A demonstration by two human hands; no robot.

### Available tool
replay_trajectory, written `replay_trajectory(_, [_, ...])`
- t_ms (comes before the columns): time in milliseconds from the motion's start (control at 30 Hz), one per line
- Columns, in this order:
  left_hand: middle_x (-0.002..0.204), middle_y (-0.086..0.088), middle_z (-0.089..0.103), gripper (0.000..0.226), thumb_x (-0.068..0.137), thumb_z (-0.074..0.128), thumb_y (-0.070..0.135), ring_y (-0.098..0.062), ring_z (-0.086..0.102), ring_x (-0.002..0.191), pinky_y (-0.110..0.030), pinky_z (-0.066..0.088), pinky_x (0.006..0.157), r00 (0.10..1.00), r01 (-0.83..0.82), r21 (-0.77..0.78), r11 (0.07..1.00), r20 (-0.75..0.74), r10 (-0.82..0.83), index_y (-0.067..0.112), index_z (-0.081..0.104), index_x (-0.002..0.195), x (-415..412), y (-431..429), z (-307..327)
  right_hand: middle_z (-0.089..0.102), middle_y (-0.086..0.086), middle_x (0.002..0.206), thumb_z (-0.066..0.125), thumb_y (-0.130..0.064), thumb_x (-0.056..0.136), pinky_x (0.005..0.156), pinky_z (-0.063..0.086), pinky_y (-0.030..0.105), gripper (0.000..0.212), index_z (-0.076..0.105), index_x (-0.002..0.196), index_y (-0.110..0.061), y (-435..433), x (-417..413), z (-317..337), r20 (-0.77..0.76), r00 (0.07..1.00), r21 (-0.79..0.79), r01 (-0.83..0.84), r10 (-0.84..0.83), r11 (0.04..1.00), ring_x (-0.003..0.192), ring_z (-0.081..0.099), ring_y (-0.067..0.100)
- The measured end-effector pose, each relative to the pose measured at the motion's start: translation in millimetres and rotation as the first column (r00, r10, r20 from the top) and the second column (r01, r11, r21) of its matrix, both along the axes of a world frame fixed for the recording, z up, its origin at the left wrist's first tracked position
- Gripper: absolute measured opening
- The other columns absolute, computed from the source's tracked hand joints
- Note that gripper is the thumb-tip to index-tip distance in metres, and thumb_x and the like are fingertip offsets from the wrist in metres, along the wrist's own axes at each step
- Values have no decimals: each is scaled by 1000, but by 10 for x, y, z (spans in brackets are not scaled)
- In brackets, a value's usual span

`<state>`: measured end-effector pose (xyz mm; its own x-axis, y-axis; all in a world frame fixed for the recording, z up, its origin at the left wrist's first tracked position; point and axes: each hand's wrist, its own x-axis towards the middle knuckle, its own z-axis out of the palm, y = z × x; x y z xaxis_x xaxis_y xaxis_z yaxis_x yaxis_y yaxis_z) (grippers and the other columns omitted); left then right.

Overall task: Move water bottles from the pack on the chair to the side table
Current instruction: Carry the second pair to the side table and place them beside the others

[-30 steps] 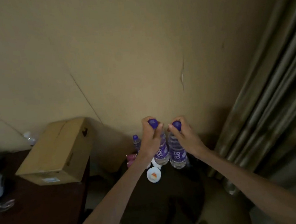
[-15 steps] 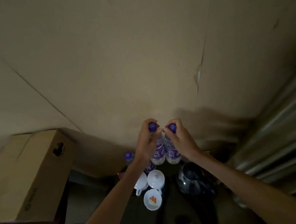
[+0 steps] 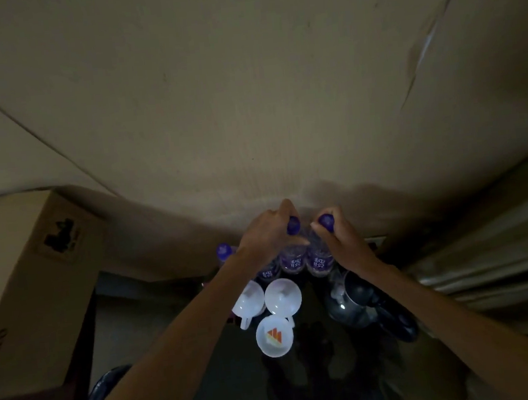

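Note:
Two clear water bottles with purple caps and purple labels stand upright side by side at the back of the dark side table, close to the wall. My left hand grips the neck of the left bottle. My right hand grips the neck of the right bottle. A third bottle stands just to the left, partly hidden by my left wrist. The pack and the chair are out of view.
Two upturned white cups and a white lid with an orange mark sit in front of the bottles. A dark kettle stands at the right. A cardboard box rests at the left, a curtain at the right.
The view has closed in on the side table and tilted down. Both hands have lowered the two bottles down toward the tabletop, behind the cups.

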<state>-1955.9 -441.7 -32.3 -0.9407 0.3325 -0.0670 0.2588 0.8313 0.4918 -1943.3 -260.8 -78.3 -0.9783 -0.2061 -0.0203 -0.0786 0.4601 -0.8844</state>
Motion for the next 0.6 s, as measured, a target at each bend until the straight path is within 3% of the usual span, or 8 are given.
replay_trajectory(100, [94,-10,67,61,71,77,48,-27,62,83,-30,36,67,1000,15,-118,993,-23,-18,14,44,110,-39,1,-50,55,-5,81,51,-28,98,61,45,24,14,43,102,-18,5,-50,-64,35,999,26,-29,28,999,68,58,16])
replay_trajectory(167, [94,-9,66,60,72,77,48,-27,61,84,-30,34,68,999,25,-154,988,-38,-31,14,44,109,-61,-7,-95,56,-2,82,51,-28,99,61,46,19,14,43,102,-18,7,-78,-106,53,997,35,-61,59,998,70,60,19])
replay_trajectory(233, [92,-8,66,57,73,77,46,-26,61,83,-30,34,68,999,25,-164,986,-40,-32,15,45,107,-69,-16,-155,56,-3,83,52,-26,98,60,46,11,13,43,101,-18,13,-97,-164,63,994,37,-95,93,995,71,59,15])
replay_trajectory(433, [84,3,49,42,78,75,37,-18,48,76,-31,34,65,997,5,-102,995,81,4,18,47,103,-33,-53,-309,51,-14,83,54,-27,97,61,40,9,16,39,98,-26,57,-52,-359,123,975,58,-194,186,979,71,54,-7])
replay_trajectory(600, [90,-4,63,37,80,72,39,-21,57,81,-31,39,65,989,-7,-48,999,146,14,20,50,102,-48,-73,-306,49,-10,90,57,-31,96,71,41,26,18,39,100,-29,184,-127,-324,122,942,114,-326,312,938,82,53,13])
